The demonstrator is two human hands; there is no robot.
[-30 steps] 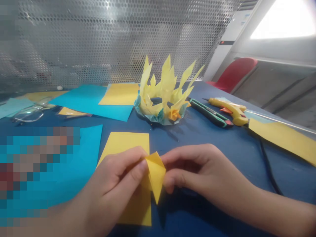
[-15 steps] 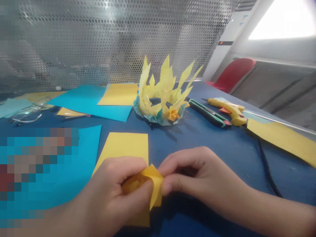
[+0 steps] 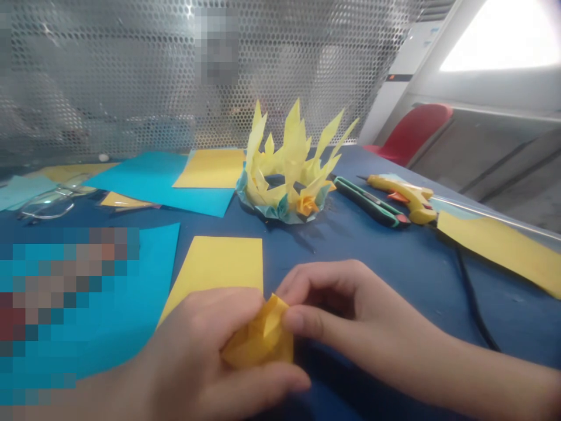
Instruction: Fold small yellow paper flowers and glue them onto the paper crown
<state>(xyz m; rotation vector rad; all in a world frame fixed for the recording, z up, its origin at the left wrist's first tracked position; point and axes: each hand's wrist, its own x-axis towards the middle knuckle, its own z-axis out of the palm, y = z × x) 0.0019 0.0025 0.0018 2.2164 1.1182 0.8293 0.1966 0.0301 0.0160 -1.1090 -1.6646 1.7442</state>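
Observation:
A small folded yellow paper (image 3: 265, 339) is held between both hands at the bottom centre. My left hand (image 3: 205, 351) is closed round its left side, the thumb stretched along the lower edge. With thumb and fingers, my right hand (image 3: 326, 304) pinches the paper's upper right corner. Partly under my left hand lies a flat yellow sheet (image 3: 223, 263) on the blue table. Beyond the hands stands a crown-like paper piece (image 3: 291, 158) with tall yellow points, a light blue base and an orange paper flower (image 3: 307, 204).
Right of the crown lie a green and black cutter (image 3: 370, 202), a yellow glue gun (image 3: 407, 196) with a black cable and a yellow strip (image 3: 495, 251). At left are blue sheets (image 3: 153, 175), glasses (image 3: 48, 204) and a blurred-out area. A perforated metal panel (image 3: 131, 76) stands behind.
The folded yellow paper has turned and shows more of its folds. My left thumb has moved down and right, off the paper's front. My right hand still pinches the corner.

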